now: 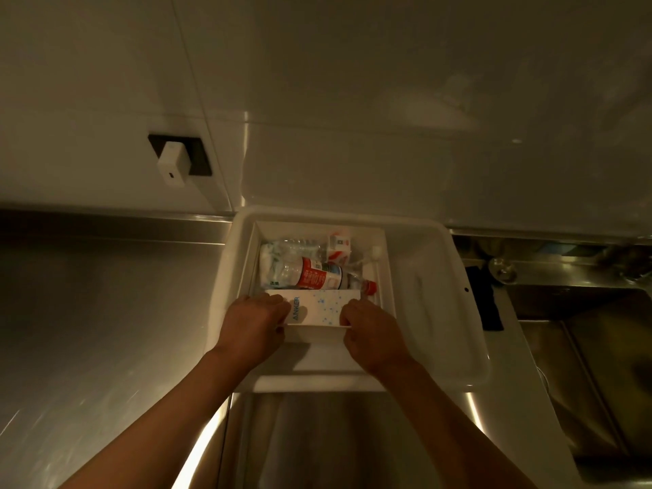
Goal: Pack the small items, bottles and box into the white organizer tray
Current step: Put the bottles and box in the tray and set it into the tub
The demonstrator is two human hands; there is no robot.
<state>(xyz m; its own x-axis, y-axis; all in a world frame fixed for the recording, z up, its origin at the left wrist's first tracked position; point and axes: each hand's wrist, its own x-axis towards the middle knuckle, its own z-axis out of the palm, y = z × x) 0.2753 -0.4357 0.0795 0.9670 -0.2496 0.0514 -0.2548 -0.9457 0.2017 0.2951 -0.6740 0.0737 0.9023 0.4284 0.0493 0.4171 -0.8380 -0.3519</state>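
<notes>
Steel counter (106, 312), white tray (423, 262) on it, probably overhanging the sink (582, 347)

1. The head view is dim overall, with a warm yellowish-brown cast over the wall and steel surfaces.
2. The brightest area is the white organizer tray (423, 298) at centre; its pale plastic is nearly washed out.
3. Glare streaks run along the steel counter (106, 330) at lower left and along the edge at bottom centre.
4. The frame darkens toward the corners, most at lower right over the sink (599, 365).
5. Straight lines bow near the edges, a wide-angle effect.
6. Detail is soft and smeared; the upper right wall shows blotchy reflections.
</notes>
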